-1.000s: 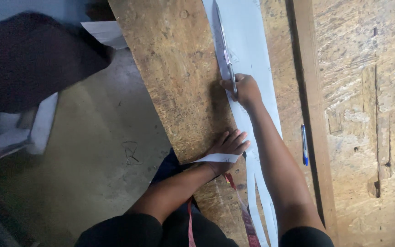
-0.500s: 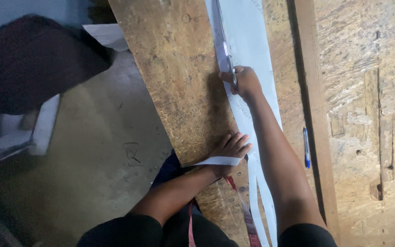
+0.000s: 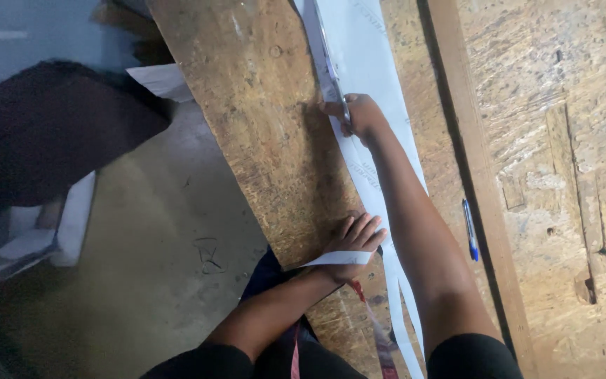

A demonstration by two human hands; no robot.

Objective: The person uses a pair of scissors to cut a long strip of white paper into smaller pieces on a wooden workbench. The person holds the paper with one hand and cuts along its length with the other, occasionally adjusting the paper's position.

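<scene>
A: What is the right hand (image 3: 360, 114) doing?

B: It is gripping scissors (image 3: 332, 74), fingers curled through the handles. The blades are pointing away from the person, lying along the left edge of the white sheet (image 3: 373, 63).

A: And where is that sheet lying?

B: It is running lengthwise down the board (image 3: 261, 140), nearer its right edge than its left. Cut strips are trailing off the near end, beside the right forearm.

A: And the left hand (image 3: 351, 242)?

B: It is resting on the board near its left edge, fingers stretched out flat and close together, touching the sheet's left margin. A white strip (image 3: 337, 259) is lying across the wrist side of that hand; I cannot tell whether the thumb is pinching it.

A: Anything else nearby?

B: A blue pen (image 3: 470, 229) is lying on the wooden rail (image 3: 471, 140) along the board's right edge, well apart from both hands.
</scene>
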